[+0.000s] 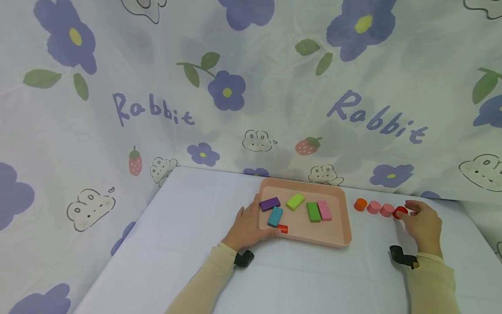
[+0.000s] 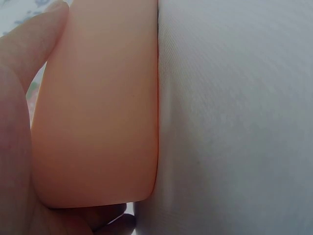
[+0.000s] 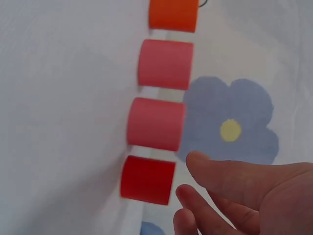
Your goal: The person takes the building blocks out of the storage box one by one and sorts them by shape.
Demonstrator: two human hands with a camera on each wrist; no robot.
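Observation:
My left hand (image 1: 248, 227) lies against the left front corner of a peach-coloured tray (image 1: 341, 218), its thumb along the front rim and its fingers stretched along the left side. In the left wrist view the thumb touches the tray's rim. Beside the thumb, inside the tray, a small red block (image 1: 283, 228) is partly hidden. At the right, my right hand (image 1: 425, 224) hovers by a red cylinder (image 3: 148, 179), the last in a row. The right wrist view shows a small gap between its loosely bent fingers and the cylinder.
In the tray lie a purple block (image 1: 269, 203), a blue block (image 1: 275, 216), a yellow-green block (image 1: 295, 201), a green block (image 1: 313, 212) and a pink block (image 1: 324, 210). An orange cylinder (image 1: 360, 204) and two pink cylinders (image 1: 374, 207) stand right of the tray. A patterned cloth backs the table.

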